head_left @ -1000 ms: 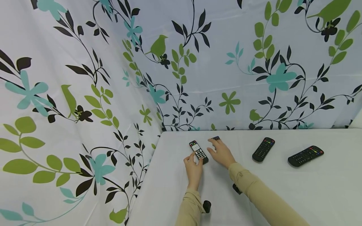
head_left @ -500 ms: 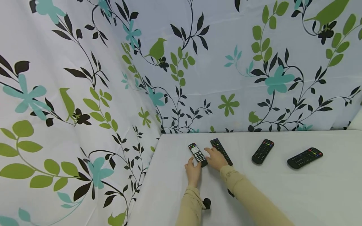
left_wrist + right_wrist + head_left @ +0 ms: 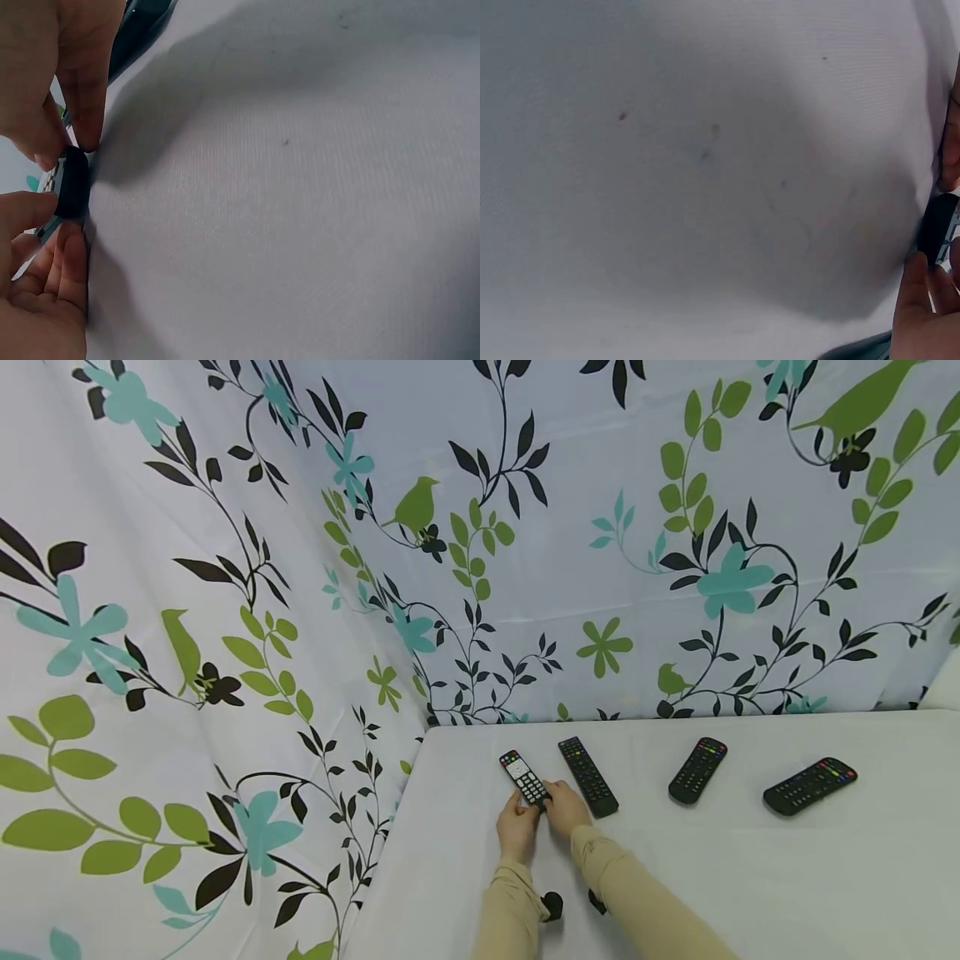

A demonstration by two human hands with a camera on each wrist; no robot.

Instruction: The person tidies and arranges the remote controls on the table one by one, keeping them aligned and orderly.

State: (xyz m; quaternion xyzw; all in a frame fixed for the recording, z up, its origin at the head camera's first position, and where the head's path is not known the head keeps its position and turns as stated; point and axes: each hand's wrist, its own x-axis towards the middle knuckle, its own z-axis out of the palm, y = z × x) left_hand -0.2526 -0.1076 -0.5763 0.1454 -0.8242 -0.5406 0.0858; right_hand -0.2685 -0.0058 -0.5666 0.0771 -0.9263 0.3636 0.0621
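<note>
A black remote control with pale buttons (image 3: 523,777) lies at the left of the white table in the head view. My left hand (image 3: 517,831) pinches its near end from the left, thumb on top and fingers at the underside. From the right, my right hand (image 3: 567,812) pinches the same end. In the left wrist view, the dark end of the remote (image 3: 73,184) sits between the fingertips of both hands. The right wrist view shows that end (image 3: 937,225) at its right edge. Just right of my right hand lies a longer black remote control (image 3: 588,777).
Two more black remotes lie to the right, one tilted (image 3: 697,771) and one wider (image 3: 810,786). The white-covered table (image 3: 750,877) reaches a patterned curtain (image 3: 525,610) at the back and left. Black wrist devices (image 3: 552,906) show under the sleeves.
My right hand has moved left and toward me, from over the longer remote to the pale-buttoned remote, and now grips its near end. The longer remote has come into full view.
</note>
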